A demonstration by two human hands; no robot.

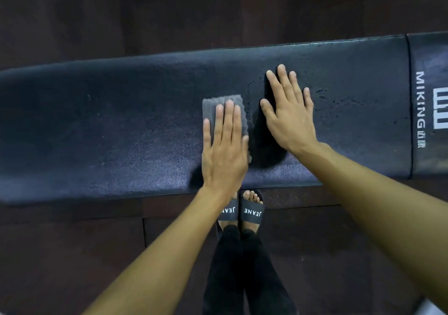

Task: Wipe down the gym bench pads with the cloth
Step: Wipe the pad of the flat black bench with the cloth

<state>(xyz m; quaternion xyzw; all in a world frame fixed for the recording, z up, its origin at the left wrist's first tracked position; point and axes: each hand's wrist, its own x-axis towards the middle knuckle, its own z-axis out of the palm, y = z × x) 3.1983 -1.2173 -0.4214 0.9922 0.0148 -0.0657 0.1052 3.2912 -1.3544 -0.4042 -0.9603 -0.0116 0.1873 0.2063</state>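
One head-worn camera looks steeply down, close over the bench pad [121,125], with the floor [72,254] filling both edges.

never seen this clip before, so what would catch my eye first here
Two bare hands pressed flat on a long dark bench pad that runs across the middle of the view. The left hand pins a small grey cloth, while the right hand lies empty beside it on the pad. At the far right a white MIKING logo stands out, and slides marked JEANE show below the pad's near edge.
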